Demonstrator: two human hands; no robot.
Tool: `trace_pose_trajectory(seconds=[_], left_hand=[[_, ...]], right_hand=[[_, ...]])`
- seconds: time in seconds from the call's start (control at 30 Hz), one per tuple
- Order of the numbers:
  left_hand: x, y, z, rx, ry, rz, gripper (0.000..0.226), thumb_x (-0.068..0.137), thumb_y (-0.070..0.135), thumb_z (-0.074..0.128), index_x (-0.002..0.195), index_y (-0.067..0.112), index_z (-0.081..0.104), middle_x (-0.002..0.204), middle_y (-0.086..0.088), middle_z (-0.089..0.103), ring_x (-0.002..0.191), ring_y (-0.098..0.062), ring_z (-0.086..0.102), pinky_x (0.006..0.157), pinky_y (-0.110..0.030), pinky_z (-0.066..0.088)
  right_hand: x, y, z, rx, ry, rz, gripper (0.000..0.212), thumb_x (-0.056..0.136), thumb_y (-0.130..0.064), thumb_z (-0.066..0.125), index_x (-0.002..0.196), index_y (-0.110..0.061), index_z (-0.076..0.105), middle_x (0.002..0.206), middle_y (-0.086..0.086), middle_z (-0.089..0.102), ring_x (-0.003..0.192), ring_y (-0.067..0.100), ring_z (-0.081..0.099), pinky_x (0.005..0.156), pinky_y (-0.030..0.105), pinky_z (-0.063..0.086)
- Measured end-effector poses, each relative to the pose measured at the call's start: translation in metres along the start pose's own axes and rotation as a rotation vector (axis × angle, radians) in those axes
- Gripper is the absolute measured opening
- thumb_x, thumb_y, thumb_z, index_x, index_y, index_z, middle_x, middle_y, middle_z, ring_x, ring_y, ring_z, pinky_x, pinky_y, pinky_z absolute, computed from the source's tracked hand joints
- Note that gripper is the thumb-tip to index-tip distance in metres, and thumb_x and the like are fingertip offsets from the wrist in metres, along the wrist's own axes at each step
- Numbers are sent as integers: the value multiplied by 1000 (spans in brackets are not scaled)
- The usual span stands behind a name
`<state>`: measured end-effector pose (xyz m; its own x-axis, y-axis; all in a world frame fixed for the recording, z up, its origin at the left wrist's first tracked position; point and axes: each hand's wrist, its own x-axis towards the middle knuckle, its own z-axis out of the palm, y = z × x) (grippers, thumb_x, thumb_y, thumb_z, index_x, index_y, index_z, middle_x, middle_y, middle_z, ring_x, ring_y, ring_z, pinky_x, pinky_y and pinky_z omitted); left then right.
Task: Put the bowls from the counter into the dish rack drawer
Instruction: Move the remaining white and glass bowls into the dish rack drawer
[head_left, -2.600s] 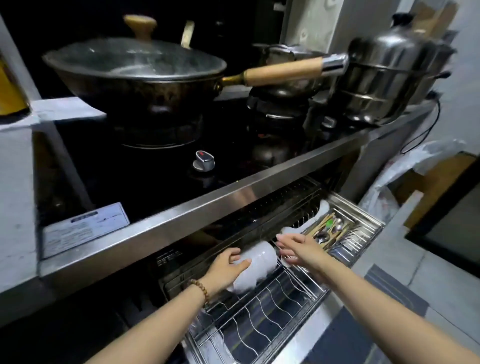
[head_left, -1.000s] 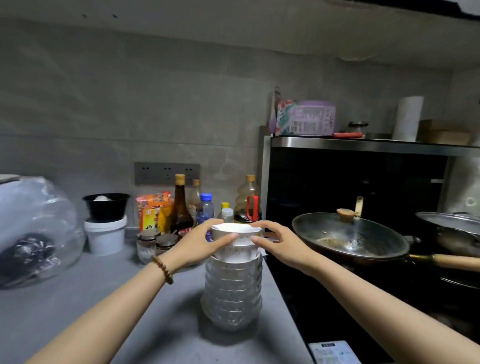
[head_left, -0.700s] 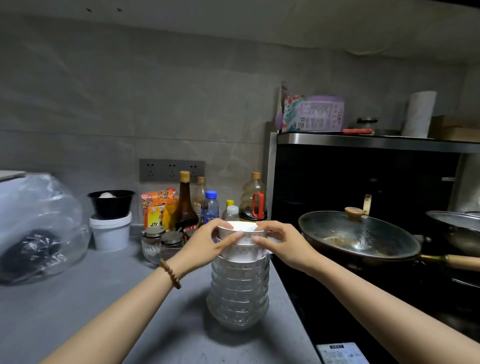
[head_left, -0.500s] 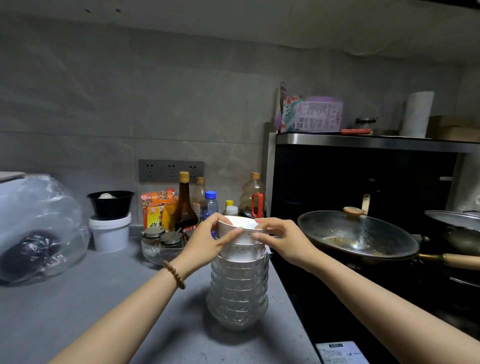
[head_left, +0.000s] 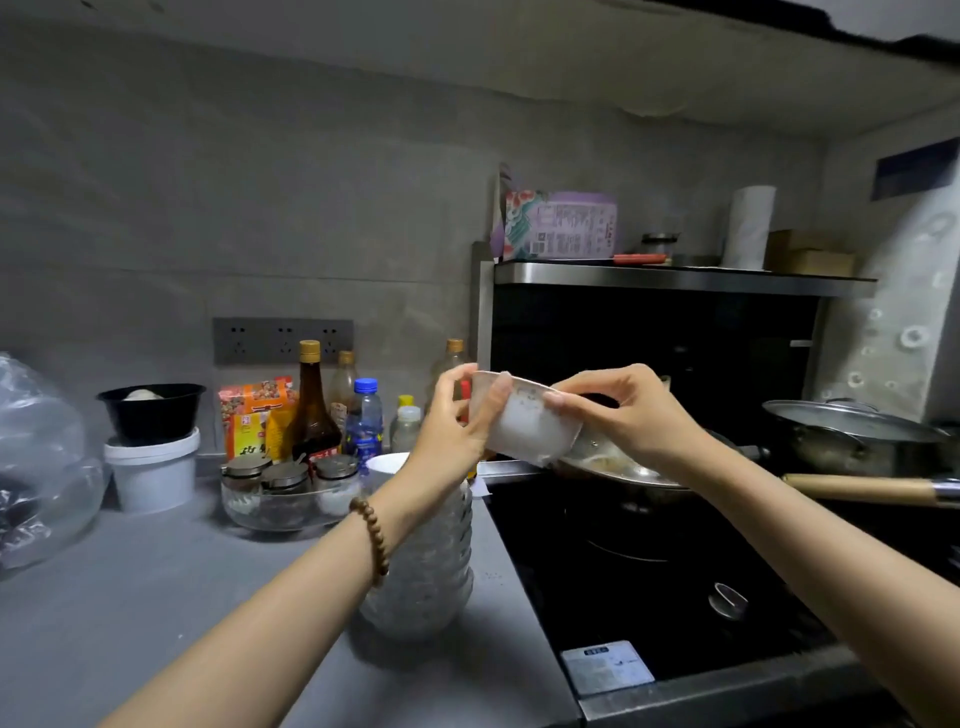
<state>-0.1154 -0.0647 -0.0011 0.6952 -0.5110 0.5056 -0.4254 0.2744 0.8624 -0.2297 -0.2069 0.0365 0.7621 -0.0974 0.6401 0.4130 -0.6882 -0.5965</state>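
**While One Bowl Is Up in the Air, the Stack Waits Below**

Because both hands hold it, the white bowl (head_left: 524, 426) hangs just above the stack of bowls (head_left: 421, 571), a little to the stove side of it. It is tipped, with its small foot pointing down and away from the stack. The left hand (head_left: 457, 415) has its fingers and thumb curled round one side of the rim. The right hand (head_left: 623, 410) pinches the other side with thumb and fingertips. The dish rack drawer is not in sight, so I think the bowl has a trip to make.

What could go wrong? The bowl looks smooth and shiny, and it is held only by its rim, so it could slip. A drop would land on the stack, or on the hard black stove top (head_left: 649, 571) right beside the stack, and it could crack. The left arm also crosses in front of the stack. A bump from that wrist could tip the tall pile over.

The bowl is round and deep, with a narrow flat foot. The stack is pale and bumpy down its side, one rim over the next. It stands on a flat, dull grey counter (head_left: 130, 597). Round wooden beads (head_left: 371, 535) ring the left wrist, close to the stack.
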Motion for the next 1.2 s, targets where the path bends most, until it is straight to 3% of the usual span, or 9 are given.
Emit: trace_pose_trajectory(seconds=[0.17, 0.3, 0.5, 0.6, 0.8, 0.9, 1.0, 1.1, 1.2], left_hand=[[-14, 2, 69, -95, -160, -119, 82, 67, 58, 67, 127, 6, 46, 117, -13, 65, 105, -19, 65, 95, -37, 51], [-35, -5, 129, -170, -280, -176, 68, 72, 46, 74, 124, 13, 45, 117, -8, 64, 105, -16, 64, 93, -32, 52], [-74, -43, 209, -262, -382, -341, 78, 59, 58, 71, 121, 18, 47, 116, -5, 64, 100, -21, 66, 82, -40, 58], [-98, -80, 242, -289, -405, -470, 62, 72, 50, 71, 119, 17, 49, 114, -7, 64, 93, -19, 68, 65, -30, 59], [-148, -160, 279, -224, -495, -629, 56, 71, 52, 72, 117, 26, 54, 113, -2, 65, 99, -17, 67, 80, -36, 59], [-169, -202, 286, -140, -514, -697, 49, 70, 52, 73, 110, 29, 58, 106, -2, 68, 97, -20, 68, 82, -38, 58], [-186, -242, 291, -97, -476, -815, 64, 66, 51, 76, 114, 14, 55, 107, -8, 67, 89, -17, 68, 68, -30, 59], [-199, -278, 292, -61, -472, -895, 72, 56, 55, 79, 108, 9, 58, 106, -8, 66, 85, -16, 67, 66, -30, 60], [-207, -310, 289, -57, -416, -952, 57, 66, 47, 77, 108, 16, 53, 107, -3, 61, 92, -16, 64, 68, -29, 59]], right_hand=[[-50, 9, -48, 90, 122, 83, 18, 72, -37, 67, 80, -24, 76, 75, -11, 76, 72, -3, 67, 67, 11, 50], [-95, 22, -87, 169, 237, 216, 25, 69, -40, 68, 82, -21, 78, 85, 0, 77, 80, 6, 69, 74, 20, 55], [-175, 62, -123, 246, 305, 466, 35, 70, -44, 68, 91, -18, 78, 95, 7, 76, 89, 16, 71, 82, 28, 56], [-221, 93, -130, 255, 276, 599, 45, 66, -50, 70, 95, -17, 77, 95, 8, 76, 86, 16, 72, 72, 28, 59], [-305, 156, -131, 323, 124, 877, 43, 67, -48, 72, 98, -20, 76, 101, 2, 75, 97, 12, 70, 78, 22, 56], [-336, 182, -122, 331, 33, 1024, 37, 73, -41, 71, 101, -17, 75, 79, -11, 75, 77, 1, 70, 66, 14, 53], [-359, 211, -105, 335, 14, 1104, 23, 85, -23, 68, 103, -10, 73, 71, -13, 72, 69, -1, 68, 53, 9, 49], [-374, 241, -86, 294, 20, 1162, 17, 81, -16, 71, 96, -7, 75, 84, -1, 75, 77, 10, 68, 66, 16, 54], [-380, 270, -71, 269, 2, 1199, 17, 78, -13, 75, 92, -3, 74, 86, 9, 74, 72, 10, 68, 69, 20, 56]])
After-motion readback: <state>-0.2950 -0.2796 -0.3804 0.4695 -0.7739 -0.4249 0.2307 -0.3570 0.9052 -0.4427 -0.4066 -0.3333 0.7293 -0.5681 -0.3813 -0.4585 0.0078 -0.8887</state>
